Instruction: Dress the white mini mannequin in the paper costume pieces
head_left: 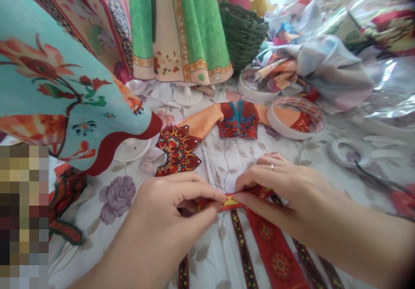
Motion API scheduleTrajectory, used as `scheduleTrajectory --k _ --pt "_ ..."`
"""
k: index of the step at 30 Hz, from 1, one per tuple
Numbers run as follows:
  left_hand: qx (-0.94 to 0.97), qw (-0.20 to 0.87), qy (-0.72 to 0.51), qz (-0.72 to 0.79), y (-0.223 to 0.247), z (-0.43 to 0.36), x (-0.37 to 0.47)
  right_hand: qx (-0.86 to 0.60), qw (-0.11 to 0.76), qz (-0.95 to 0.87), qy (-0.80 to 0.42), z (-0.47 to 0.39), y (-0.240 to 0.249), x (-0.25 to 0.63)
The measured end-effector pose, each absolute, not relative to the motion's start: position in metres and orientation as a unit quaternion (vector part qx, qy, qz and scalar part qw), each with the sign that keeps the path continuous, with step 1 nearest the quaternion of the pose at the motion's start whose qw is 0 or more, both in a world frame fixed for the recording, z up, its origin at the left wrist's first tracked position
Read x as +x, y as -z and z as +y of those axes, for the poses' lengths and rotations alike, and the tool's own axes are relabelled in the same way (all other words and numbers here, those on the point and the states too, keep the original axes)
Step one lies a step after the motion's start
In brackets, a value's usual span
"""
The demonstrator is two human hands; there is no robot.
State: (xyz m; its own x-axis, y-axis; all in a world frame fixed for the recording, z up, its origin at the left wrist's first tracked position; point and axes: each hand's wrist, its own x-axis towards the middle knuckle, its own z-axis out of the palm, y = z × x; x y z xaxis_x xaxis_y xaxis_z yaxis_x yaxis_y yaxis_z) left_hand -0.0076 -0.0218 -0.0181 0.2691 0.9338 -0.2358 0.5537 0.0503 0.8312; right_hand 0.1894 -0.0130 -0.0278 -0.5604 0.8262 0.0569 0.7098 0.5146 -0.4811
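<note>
Turquoise cloth [87,86] hung on the left. In the near middle, the left hand [162,207] pinched a red band [228,201] between thumb and forefinger; it looked light, soft, best gripped by its edges. Rightward, the right hand [292,189], fingers curled, pinched it too.

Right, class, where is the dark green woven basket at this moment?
In the head view, the basket is near the top, right of centre, just right of the green skirt and behind a white ring.

fingers [207,190] pinch a red band [229,201]
</note>
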Motion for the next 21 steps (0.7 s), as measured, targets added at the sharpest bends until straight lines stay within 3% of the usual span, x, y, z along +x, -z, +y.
scheduleTrajectory --k 21 --pt "0.706 0.396 -0.246 0.533 0.0214 -0.0223 -0.0089 -0.449 0.153 -0.855 -0.21 -0.0152 0.0275 0.1883"
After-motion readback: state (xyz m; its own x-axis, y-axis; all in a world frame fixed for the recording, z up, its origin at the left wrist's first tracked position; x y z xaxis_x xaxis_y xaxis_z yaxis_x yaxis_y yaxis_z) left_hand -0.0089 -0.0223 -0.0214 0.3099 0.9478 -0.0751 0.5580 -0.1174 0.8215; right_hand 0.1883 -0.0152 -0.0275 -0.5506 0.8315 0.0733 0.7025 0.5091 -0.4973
